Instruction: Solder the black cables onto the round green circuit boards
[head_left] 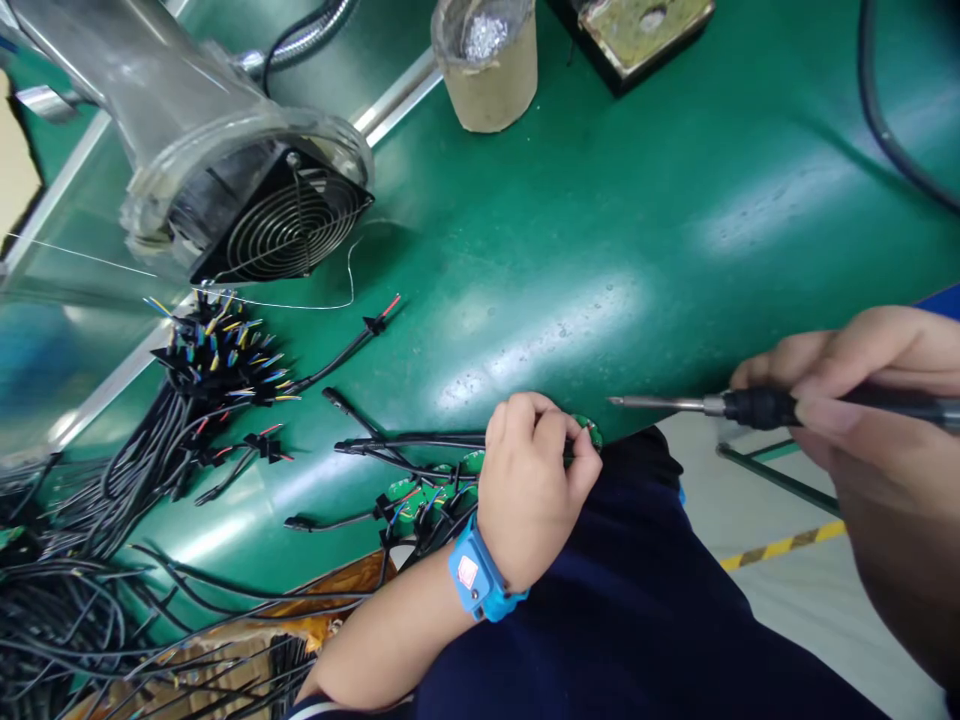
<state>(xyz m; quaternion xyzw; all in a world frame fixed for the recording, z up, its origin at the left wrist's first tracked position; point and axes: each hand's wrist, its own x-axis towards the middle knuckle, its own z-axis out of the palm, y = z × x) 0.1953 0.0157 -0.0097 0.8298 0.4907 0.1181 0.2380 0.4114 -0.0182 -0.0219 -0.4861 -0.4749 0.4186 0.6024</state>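
a small green board (589,432) sits at the near edge of the bench (675,230), mostly hidden inside the left hand (532,480). that hand's grip is closed tight around it, fingers curled over the top and thumb beside them, so only a sliver of green shows just right of the fingertips. black wires (412,442) run out leftward from under the fist, and more green boards (420,495) lie touching its left side, with red and black leads on them. a blue strap (480,580) wraps the left wrist.

to the right, apart from the board, the right hand (862,390) holds a soldering iron (750,407). its grip is closed on the black handle, fingers wrapped over it, and the metal tip (637,403) points left toward the held board, just short of it and level with it, hanging past the bench edge.

farther left lies a bundle of black cables (217,360) with coloured ends, and a mass of loose cables (67,600) below it. behind them stands a clear duct with a fan (285,220), a thin solder wire (330,300) curling in front. at the far side sit a cup (491,85) with silvery bits inside and a tray with a sponge (645,25).
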